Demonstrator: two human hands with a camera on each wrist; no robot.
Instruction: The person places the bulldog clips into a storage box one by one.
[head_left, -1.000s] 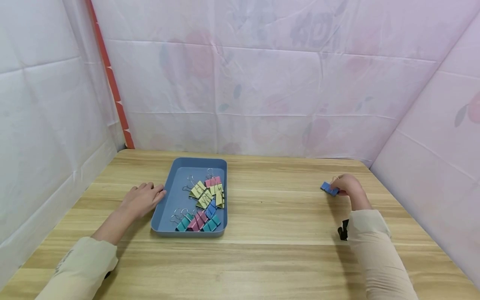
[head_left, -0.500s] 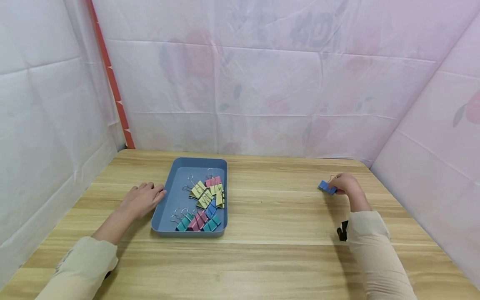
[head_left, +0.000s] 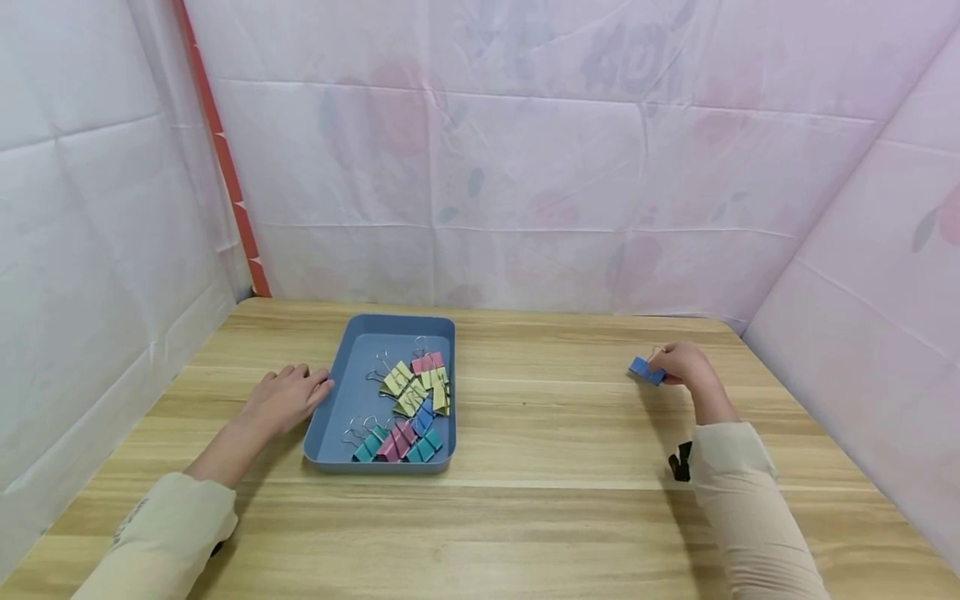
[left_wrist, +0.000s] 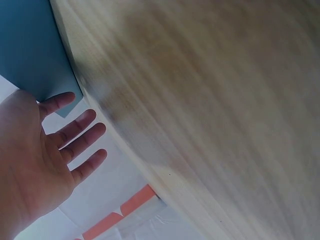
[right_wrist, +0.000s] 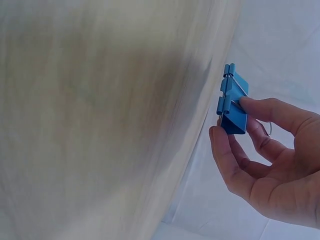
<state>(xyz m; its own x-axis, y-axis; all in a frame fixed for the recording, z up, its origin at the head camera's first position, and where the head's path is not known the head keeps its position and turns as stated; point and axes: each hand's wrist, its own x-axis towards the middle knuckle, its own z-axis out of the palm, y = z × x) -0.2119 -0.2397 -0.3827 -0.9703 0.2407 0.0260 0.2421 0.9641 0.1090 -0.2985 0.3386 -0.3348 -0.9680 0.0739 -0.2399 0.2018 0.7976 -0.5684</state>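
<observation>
My right hand [head_left: 686, 367] pinches a blue binder clip [head_left: 647, 371] above the right part of the table. In the right wrist view the thumb and fingers hold the clip [right_wrist: 234, 102] by its body, and a wire handle shows behind. My left hand [head_left: 285, 400] touches the left wall of a blue-grey tray [head_left: 330, 333], its fingers spread and relaxed; the left wrist view shows the palm side of that hand [left_wrist: 50, 155] against the tray's outer side [left_wrist: 35, 55]. Inside the tray lie yellow clips [head_left: 408, 396], pink clips [head_left: 396, 442], green clips [head_left: 425, 447] and a blue clip [head_left: 423, 417].
The wooden table [head_left: 540, 525] carries the tray left of centre. White patterned sheets [head_left: 540, 192] hang behind it and at both sides. A red strip [head_left: 225, 158] runs down the back left corner. A black object [head_left: 681, 462] sits at the right sleeve.
My right hand has moved slightly left, carrying the blue binder clip with it. The left hand and the tray have stayed in place.
</observation>
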